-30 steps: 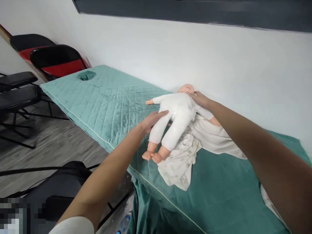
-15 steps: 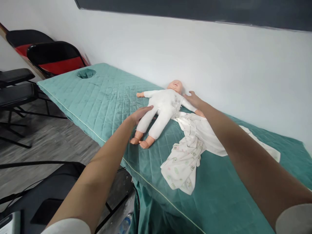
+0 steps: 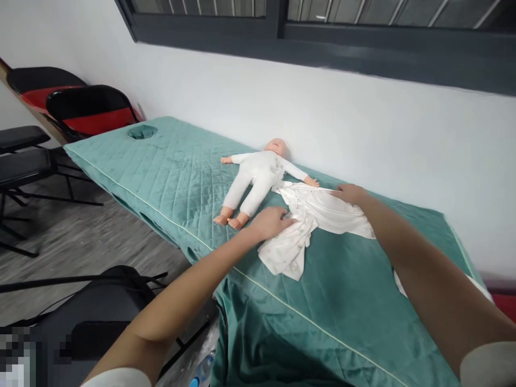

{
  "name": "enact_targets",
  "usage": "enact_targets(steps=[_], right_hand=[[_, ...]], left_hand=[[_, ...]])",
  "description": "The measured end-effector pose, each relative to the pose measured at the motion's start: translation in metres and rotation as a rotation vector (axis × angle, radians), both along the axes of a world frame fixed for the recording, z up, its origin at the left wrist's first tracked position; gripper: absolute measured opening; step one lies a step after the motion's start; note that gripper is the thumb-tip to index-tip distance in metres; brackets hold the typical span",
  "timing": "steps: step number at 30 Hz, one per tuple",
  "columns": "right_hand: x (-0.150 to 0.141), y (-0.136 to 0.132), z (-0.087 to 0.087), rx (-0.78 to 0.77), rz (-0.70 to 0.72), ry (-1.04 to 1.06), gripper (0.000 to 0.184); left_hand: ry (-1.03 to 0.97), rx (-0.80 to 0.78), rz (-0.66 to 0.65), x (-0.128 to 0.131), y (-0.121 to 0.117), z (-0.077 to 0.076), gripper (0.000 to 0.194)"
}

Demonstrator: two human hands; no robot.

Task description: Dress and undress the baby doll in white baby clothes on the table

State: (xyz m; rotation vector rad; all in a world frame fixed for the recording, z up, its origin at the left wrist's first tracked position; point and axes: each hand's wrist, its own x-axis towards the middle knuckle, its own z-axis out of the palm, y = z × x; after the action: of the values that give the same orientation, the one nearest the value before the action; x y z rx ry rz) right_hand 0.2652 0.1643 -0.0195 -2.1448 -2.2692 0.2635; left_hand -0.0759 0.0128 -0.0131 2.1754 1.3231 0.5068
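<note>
A baby doll (image 3: 262, 169) in a white bodysuit lies on its back with arms spread and its head toward the wall. Beside it is a crumpled white baby garment (image 3: 322, 207) with a small print on its lower part. My left hand (image 3: 272, 222) is at the garment's near-left side, just past the doll's feet, its fingers curled on the fabric. At the upper edge of the cloth, right of the doll's hand, my right hand (image 3: 350, 193) pinches the fabric. Its fingertips are partly hidden.
A green quilted massage table (image 3: 169, 166) with a face hole (image 3: 142, 132) stands against the wall, under a dark window frame (image 3: 282, 48). Folding chairs (image 3: 94, 110) are at the left. Another black chair (image 3: 92, 301) and a plastic bottle (image 3: 201, 371) are near me.
My left hand has left the doll's leg and moved right to the garment. My right hand has come from beside the doll's head down to the cloth. The view has tilted up.
</note>
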Motion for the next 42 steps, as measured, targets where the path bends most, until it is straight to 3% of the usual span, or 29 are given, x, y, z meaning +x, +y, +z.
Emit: enact_targets(steps=[5,8,11,14,19,21,24,29,34,38,42], right_hand=[[-0.008,-0.030,0.028,-0.026,0.064,-0.119,0.033],[-0.012,-0.054,0.054,0.029,0.126,-0.127,0.037],[-0.015,-0.076,0.087,0.076,0.203,-0.106,0.043],[-0.018,-0.095,0.124,0.134,0.284,-0.062,0.043],[-0.023,-0.133,0.181,0.228,0.442,0.331,0.034],[-0.022,-0.154,0.200,0.189,0.427,0.487,0.031],[-0.020,-0.192,0.221,0.095,0.333,0.673,0.032],[-0.020,-0.247,0.231,-0.098,0.212,0.858,0.037],[-0.025,-0.270,0.225,-0.227,0.342,0.768,0.045],[-0.028,-0.270,0.222,-0.202,0.396,0.600,0.052],[-0.032,-0.266,0.228,-0.167,0.415,0.365,0.044]], left_hand=[[0.139,-0.116,0.092,0.035,-0.005,-0.016,0.048],[0.086,-0.086,0.057,0.047,-0.008,-0.011,0.037],[-0.015,0.000,-0.030,0.059,-0.020,0.010,0.031],[-0.225,0.102,-0.083,0.071,-0.037,0.043,0.023],[-0.734,0.072,-0.071,0.087,-0.060,0.096,0.024],[-0.968,-0.013,-0.065,0.095,-0.065,0.108,0.029],[-1.223,-0.108,-0.044,0.112,-0.072,0.111,0.034],[-1.345,-0.146,0.041,0.146,-0.087,0.102,0.032],[-1.412,-0.197,0.075,0.166,-0.103,0.098,0.032],[-1.418,-0.269,-0.038,0.153,-0.109,0.095,0.037],[-1.212,-0.171,-0.068,0.126,-0.109,0.086,0.035]])
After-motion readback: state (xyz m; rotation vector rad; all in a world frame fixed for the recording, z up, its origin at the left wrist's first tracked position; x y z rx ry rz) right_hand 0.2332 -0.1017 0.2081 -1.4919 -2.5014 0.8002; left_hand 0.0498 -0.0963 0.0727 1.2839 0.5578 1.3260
